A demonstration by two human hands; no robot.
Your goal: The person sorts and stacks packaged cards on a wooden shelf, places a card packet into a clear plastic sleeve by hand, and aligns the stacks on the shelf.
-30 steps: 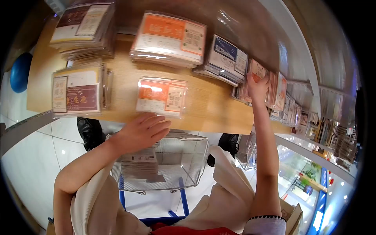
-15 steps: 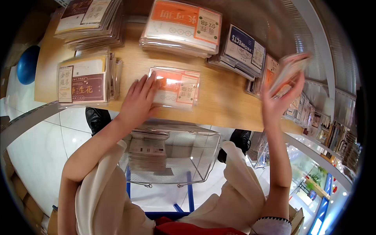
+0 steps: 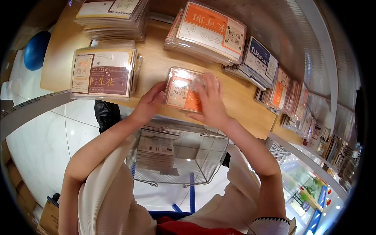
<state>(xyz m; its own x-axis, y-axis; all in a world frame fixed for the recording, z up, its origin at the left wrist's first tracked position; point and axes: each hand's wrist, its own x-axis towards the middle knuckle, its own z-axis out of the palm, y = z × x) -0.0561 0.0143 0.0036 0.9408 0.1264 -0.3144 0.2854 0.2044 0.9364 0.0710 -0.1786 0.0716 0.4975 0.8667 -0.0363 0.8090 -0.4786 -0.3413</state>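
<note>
On the wooden table in front of me lies a small stack of orange-and-white packs in clear plastic sleeves point(image 3: 181, 92). My left hand point(image 3: 148, 105) is at the stack's left edge, its fingers loosely bent and part of them hidden. Over the right part of the stack is my right hand point(image 3: 212, 100), fingers stretched out and apart, slightly blurred, thumb toward the near edge. Glare covers part of the top pack. Behind it rises a taller stack of similar orange-and-white packs point(image 3: 207, 33).
Maroon-and-white packs point(image 3: 107, 80) stand in a stack at the left, with another stack point(image 3: 111, 23) behind. Dark blue packs point(image 3: 260, 60) and more orange ones point(image 3: 280, 92) line the right side. Below the table edge hangs or stands a wire basket point(image 3: 203, 156) holding packs. A blue ball point(image 3: 37, 51) is far left.
My right hand has come from the right side, where it held orange packs, to the stack in front. My left hand has slid from the stack's top to its left edge. The view has shifted.
</note>
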